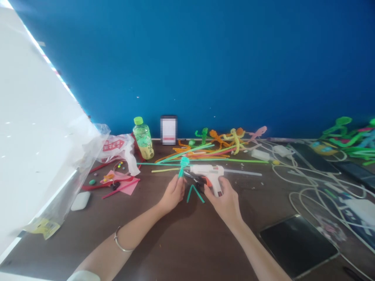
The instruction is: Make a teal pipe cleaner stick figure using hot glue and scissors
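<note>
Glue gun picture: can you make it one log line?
left hand: holds teal piece | right hand: holds white glue gun, aimed toward teal piece | table: bent teal strip between hands | behind: green-capped bottle

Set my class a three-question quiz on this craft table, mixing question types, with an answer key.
1. Multiple choice: what does the left hand hold?
A) a green-capped plastic bottle
B) a teal fuzzy pipe-cleaner piece
C) a red-lettered white plastic bag

2. True or false: the black rectangular tablet lies on the right-hand side of the dark brown tabletop.

3. Short answer: name the tool in the right hand.

Key: 1. B; 2. True; 3. A white plastic glue gun.
</note>
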Action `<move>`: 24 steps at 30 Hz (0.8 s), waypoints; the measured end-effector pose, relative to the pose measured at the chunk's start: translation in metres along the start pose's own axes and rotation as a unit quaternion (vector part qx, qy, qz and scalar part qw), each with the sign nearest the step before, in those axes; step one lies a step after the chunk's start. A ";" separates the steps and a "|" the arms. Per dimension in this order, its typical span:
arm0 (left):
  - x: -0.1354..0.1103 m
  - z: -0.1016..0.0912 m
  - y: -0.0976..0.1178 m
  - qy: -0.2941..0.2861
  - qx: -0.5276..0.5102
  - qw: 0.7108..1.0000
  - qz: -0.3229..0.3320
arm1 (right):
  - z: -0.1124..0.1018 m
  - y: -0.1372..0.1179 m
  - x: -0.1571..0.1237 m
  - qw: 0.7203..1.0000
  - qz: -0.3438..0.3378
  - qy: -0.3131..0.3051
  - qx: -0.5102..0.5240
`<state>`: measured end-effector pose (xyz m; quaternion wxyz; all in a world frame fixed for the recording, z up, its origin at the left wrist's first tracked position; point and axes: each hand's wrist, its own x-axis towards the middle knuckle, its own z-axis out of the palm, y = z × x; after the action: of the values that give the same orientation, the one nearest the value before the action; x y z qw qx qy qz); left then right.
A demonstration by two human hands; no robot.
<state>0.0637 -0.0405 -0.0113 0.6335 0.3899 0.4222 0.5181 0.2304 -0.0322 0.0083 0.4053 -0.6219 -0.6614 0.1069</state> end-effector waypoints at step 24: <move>0.000 -0.001 -0.002 -0.004 0.015 1.000 0.012 | -0.002 -0.001 0.001 1.000 0.012 -0.013 -0.005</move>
<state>0.0635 -0.0403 -0.0135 0.6230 0.4065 0.4225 0.5178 0.2308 -0.0326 0.0109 0.3921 -0.6304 -0.6597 0.1170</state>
